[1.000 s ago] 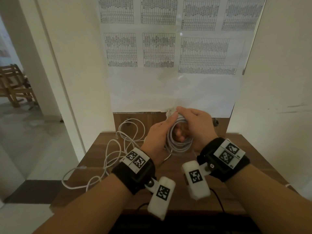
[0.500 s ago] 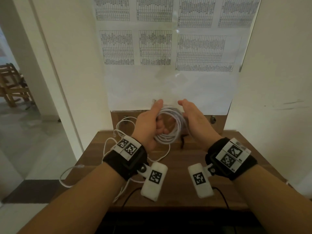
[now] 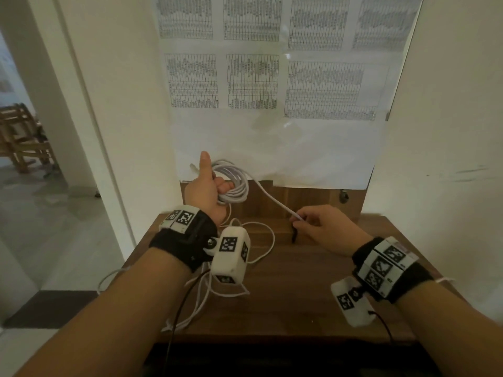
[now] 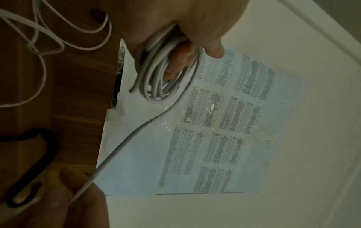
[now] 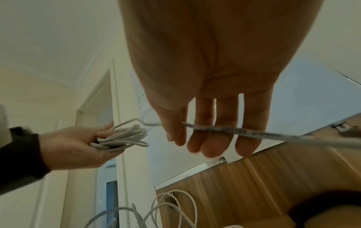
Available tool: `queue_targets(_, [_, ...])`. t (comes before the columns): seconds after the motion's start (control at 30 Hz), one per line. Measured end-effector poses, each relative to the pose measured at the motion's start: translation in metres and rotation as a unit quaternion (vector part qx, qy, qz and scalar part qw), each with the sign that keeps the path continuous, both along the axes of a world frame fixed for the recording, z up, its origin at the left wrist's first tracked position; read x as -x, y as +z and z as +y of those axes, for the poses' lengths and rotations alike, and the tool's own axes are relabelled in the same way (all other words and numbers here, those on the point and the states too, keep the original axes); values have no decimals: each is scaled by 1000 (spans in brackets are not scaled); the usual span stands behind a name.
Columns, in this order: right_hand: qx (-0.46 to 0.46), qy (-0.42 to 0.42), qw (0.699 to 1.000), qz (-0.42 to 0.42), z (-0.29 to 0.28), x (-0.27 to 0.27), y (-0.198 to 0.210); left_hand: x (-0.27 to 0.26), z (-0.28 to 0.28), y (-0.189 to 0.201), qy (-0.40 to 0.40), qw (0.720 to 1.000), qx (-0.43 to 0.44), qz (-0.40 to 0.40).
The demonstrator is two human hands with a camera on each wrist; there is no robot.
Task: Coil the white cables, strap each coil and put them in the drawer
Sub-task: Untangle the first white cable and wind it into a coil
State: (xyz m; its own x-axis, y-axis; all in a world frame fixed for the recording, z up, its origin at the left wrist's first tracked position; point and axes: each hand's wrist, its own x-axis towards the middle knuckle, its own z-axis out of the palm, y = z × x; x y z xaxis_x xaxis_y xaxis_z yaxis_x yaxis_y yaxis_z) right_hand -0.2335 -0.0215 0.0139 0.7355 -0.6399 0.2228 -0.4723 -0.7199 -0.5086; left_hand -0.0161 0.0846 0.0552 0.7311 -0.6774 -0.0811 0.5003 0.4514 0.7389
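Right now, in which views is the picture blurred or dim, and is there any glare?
Head view: fairly sharp, edges bent by the wide lens, faint glare on the plastic-covered printed sheets. Left wrist view: dim and soft; the coil in the left hand is readable, the black strap smeared. Right wrist view: the right hand looms large, cable streaked by blur.

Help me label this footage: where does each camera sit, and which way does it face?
Head: worn on the head, looks forward and down at the wooden table; shows both forearms, left hand, right hand.
Left wrist: looks along the left hand at the cable coil.
Right wrist: looks along the right hand's fingers.
Shared: all three show the coil.
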Motion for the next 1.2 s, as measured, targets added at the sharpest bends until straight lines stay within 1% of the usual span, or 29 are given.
queue_targets(0.07, [43,13,999,10,5,-5,2,0,-1,-2,24,999,-26,-28])
queue_targets(0.17, [137,33,987,78,16,-17,11,8,-6,-12,45,992,-67,-100])
queue_targets(0.23, [156,52,978,124,21,-21,17,14,-9,-19,45,984,-79,-156])
queue_targets(0.3, [156,70,971,166,24,-23,21,19,-10,-25,45,968,-99,-225])
queue_targets(0.37, [141,89,968,189,27,-26,25,24,-6,-27,59,938,-117,-321])
queue_targets(0.4, [129,101,968,188,29,-27,27,25,-5,-27,63,920,-118,-369])
queue_targets(0.43, [117,112,970,183,32,-28,30,27,-4,-27,55,903,-117,-410])
queue_targets(0.5, [109,131,971,170,39,-29,38,29,-7,-29,4,871,-116,-477])
queue_targets(0.57, [107,143,974,141,44,-29,46,32,-10,-33,-40,834,-136,-533])
queue_targets(0.6, [97,146,978,114,45,-29,51,34,-9,-34,-54,817,-144,-556])
queue_targets(0.63, [78,146,983,75,45,-28,54,36,-8,-35,-68,809,-146,-565])
queue_targets(0.67, [55,141,988,27,42,-27,57,36,-8,-37,-86,817,-142,-552])
queue_targets(0.7, [40,128,991,-22,39,-27,59,36,-7,-38,-111,839,-137,-515])
queue_targets(0.77, [44,80,990,-108,29,-26,56,37,-5,-38,-182,891,-115,-400])
queue_targets(0.8, [52,51,989,-131,24,-27,52,38,-4,-36,-222,907,-98,-344])
queue_targets(0.83, [56,24,989,-135,20,-27,49,41,-2,-34,-260,917,-76,-293])
queue_targets(0.9, [40,-11,994,-102,19,-28,43,46,2,-27,-327,925,-29,-192])
queue_targets(0.93, [8,-5,996,-86,19,-28,40,46,3,-24,-356,922,-10,-155])
queue_targets(0.97, [-40,21,996,-78,20,-29,38,45,4,-24,-381,915,6,-131])
queue_targets(1.03, [-138,95,982,-90,21,-29,34,41,4,-25,-417,903,30,-103])
queue_targets(1.07, [-170,116,973,-107,20,-29,33,39,3,-26,-423,901,36,-92])
queue_targets(1.13, [-203,128,960,-143,17,-26,34,37,1,-28,-413,906,41,-84])
queue_targets(1.2, [-194,128,958,-170,18,-27,34,36,1,-28,-384,918,32,-96])
